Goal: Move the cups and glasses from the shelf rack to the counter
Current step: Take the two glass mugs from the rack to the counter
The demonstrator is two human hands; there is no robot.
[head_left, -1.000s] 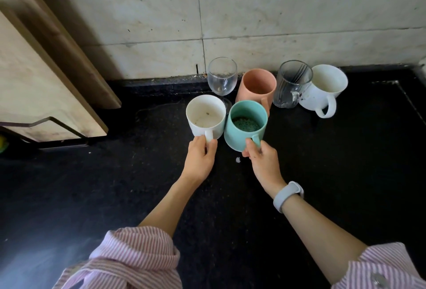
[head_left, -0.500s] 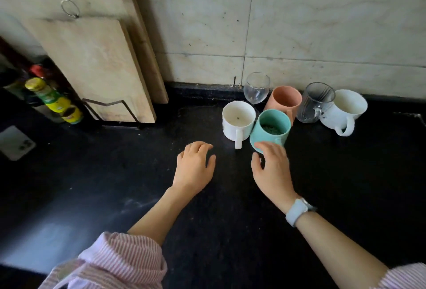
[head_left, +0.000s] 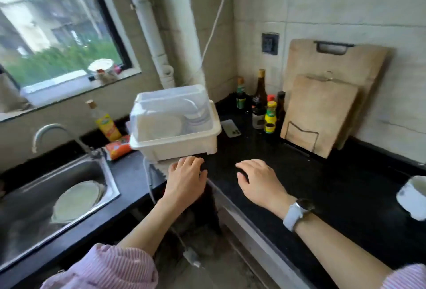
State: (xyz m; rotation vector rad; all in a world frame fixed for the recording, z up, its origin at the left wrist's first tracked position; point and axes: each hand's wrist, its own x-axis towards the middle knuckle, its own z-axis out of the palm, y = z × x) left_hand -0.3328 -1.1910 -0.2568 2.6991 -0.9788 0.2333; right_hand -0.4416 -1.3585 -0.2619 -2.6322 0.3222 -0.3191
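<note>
A white plastic dish rack (head_left: 175, 146) with a clear lid stands in the counter corner, and plates show through the lid. My left hand (head_left: 186, 180) hovers just in front of the rack's lower edge, palm down, fingers apart and holding nothing. My right hand (head_left: 259, 180), with a white watch on its wrist, is spread over the black counter (head_left: 334, 185), also holding nothing. One white mug (head_left: 412, 196) shows at the far right edge of the counter. The other cups and glasses are out of view.
Two wooden cutting boards (head_left: 322, 113) lean on the tiled wall. Sauce bottles (head_left: 265, 109) and a phone (head_left: 231, 128) sit behind the rack. A steel sink (head_left: 30, 194) with a plate in it lies left, with a tap and a yellow bottle (head_left: 106, 123) behind it.
Both hands let go of the white and teal mugs and drew back. My view has swung left, from the group of cups to the dish rack and the sink.
</note>
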